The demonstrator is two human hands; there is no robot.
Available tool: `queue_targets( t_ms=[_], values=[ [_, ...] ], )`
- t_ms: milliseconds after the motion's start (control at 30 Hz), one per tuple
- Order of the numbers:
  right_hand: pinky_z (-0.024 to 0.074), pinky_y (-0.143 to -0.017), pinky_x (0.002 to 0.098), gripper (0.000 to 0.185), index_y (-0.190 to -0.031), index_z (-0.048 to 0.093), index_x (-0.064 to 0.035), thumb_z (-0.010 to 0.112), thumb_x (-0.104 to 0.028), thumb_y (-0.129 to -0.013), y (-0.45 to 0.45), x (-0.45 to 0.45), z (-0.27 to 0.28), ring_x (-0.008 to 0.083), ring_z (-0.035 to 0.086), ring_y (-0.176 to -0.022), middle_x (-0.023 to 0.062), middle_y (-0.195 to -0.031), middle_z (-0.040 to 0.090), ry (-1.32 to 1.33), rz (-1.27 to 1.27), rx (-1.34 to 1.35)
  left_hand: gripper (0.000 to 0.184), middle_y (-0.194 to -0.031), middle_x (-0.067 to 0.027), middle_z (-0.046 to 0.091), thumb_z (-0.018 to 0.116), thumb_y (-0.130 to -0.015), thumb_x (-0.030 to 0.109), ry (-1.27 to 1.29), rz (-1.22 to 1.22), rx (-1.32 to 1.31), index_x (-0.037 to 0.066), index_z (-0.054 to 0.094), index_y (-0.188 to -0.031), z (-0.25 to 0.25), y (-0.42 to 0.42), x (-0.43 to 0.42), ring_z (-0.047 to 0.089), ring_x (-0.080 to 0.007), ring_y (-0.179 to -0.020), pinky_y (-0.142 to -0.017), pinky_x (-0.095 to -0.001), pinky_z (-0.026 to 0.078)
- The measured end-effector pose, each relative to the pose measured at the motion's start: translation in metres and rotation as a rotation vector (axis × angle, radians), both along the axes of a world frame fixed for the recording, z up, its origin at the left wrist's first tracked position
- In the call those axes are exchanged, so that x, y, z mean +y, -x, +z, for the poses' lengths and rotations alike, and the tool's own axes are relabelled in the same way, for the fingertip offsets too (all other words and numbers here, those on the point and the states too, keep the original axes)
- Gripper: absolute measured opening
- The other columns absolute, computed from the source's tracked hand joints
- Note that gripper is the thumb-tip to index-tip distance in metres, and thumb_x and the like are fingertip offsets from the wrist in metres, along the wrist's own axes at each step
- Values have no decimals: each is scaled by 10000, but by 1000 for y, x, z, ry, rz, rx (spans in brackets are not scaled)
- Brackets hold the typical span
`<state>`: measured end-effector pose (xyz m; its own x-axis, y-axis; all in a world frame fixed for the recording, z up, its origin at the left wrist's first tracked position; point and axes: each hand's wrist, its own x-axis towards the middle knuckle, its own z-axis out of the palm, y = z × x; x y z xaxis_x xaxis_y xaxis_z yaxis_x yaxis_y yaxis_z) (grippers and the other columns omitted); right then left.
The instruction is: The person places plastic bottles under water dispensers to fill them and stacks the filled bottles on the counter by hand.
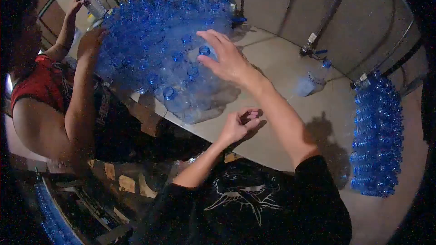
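My right hand [225, 59] reaches over the near right side of a large cluster of clear bottles with blue necks. Its thumb and fingers are spread around the neck of one bottle [204, 51]; whether they touch it I cannot tell. Lower down, my left hand [240, 124] hovers by the table edge, its fingers loosely curled and apart with nothing visible in them. Other uncapped bottles [169, 93] stand packed together just left of my hands.
Beyond my right arm, a single bottle [310, 84] sits tilted on the pale table [272, 59]. A tall stack of blue bottles [377, 136] stands at the right. Pipes with valves [313, 50] run along the back wall. At left, a co-worker in red and black [50, 86] holds a bottle [94, 5].
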<state>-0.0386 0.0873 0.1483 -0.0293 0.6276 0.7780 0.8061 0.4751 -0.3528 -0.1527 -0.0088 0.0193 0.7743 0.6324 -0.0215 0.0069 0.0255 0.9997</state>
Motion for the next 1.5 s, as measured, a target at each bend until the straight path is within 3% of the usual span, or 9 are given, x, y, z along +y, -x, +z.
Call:
queue_targets(
  t_ms=[100,267,400,533,667,967,1067,1233,1500],
  values=[
    [533,-873,420,393,-1250,600,-47,706,-131,-881,-15,-13,2,371,652,-1030,187,-1164,655,319,4,135,416,-1082,-81,682,774,-848,96,-43,79,-21,-28,628,-1217,-4,12,4,632,-161,-1006,-906,-324,521],
    [528,-872,469,383,-1250,571,-77,677,-174,-895,-57,-125,15,419,634,-1031,213,-1136,652,237,-331,105,779,-1301,-178,604,880,-722,203,-544,433,-103,-3,509,-1375,20,-6,5,584,-293,-1212,-1012,-394,483],
    [536,-842,463,463,-1290,551,-59,718,-177,-875,-85,-179,2,387,651,-1015,192,-1133,658,338,-515,133,844,-1349,-220,554,885,-685,267,-622,200,44,-18,490,-1375,18,-78,5,562,-368,-1232,-1023,-442,471],
    [515,-954,441,751,-1383,460,8,833,-230,-777,-117,-203,-60,349,622,-1118,187,-1217,609,-213,-707,774,773,-1226,-221,629,871,-704,281,-539,148,115,10,539,-1347,8,-132,6,605,-375,-1159,-1001,-433,482],
    [432,-1033,494,934,-1420,385,11,871,-340,-704,-171,-210,-154,413,476,-1277,260,-1360,479,70,-1065,466,715,-1207,-230,658,853,-758,306,-592,251,-14,-31,548,-1310,-12,-157,14,663,-339,-1092,-931,-408,523],
    [473,-962,491,778,-1309,471,0,844,-344,-719,-182,-205,-174,444,595,-1081,263,-1153,626,286,-973,448,755,-1220,-220,648,833,-768,366,-522,252,-36,13,514,-1355,-33,-165,20,648,-369,-1115,-948,-429,512],
    [471,-958,504,781,-1302,476,0,853,-344,-711,-177,-206,-166,450,581,-1113,257,-1203,608,157,-872,430,727,-1201,-218,656,821,-786,343,-493,225,8,-5,516,-1346,7,-150,5,659,-342,-1094,-934,-417,515],
    [438,-1020,506,914,-1412,373,-9,860,-300,-694,-167,-205,-161,455,514,-1229,292,-1314,540,142,-840,665,713,-1237,-233,639,813,-808,330,-635,266,-38,-40,517,-1341,-22,-161,19,647,-345,-1121,-951,-415,509],
    [419,-1056,503,923,-1429,333,53,816,-356,-756,-175,-210,-165,479,473,-1286,347,-1375,472,440,-950,534,791,-1294,-230,609,809,-811,364,-569,247,-119,-24,470,-1411,-49,-170,27,621,-345,-1171,-992,-423,491]
  ],
)
